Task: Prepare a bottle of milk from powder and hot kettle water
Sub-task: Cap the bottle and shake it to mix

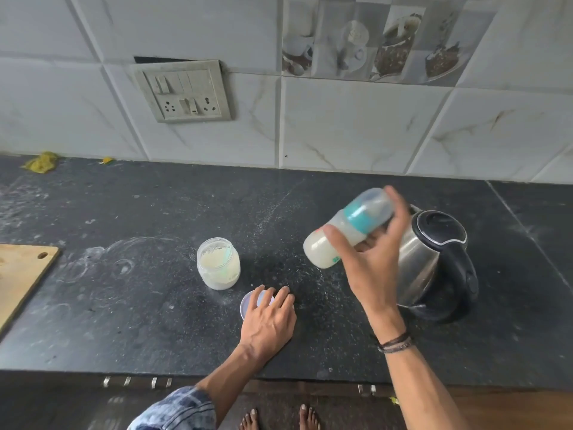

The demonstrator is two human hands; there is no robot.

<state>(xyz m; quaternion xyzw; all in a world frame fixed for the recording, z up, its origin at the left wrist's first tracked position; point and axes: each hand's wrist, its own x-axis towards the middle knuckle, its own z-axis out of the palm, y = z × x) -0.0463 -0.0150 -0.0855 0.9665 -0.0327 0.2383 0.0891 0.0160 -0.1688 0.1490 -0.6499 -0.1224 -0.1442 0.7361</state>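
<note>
My right hand (372, 252) grips a capped baby bottle (322, 248) with a teal collar, tilted almost on its side in the air, its base to the left; pale milk fills the lower part. Just behind that hand stands a steel kettle (434, 262) with a black lid and handle, lid closed. An open clear jar of milk powder (218, 263) with a pale scoop inside stands on the dark counter (139, 305). My left hand (268, 321) rests with straight fingers on the jar's round white lid (248, 304), which lies flat on the counter.
A wooden cutting board (21, 274) lies at the counter's left edge. White powder smears dust the counter. A switch and socket plate (183, 91) sits on the tiled wall. Yellow scraps (42, 162) lie at the back left. My bare feet show below the counter edge.
</note>
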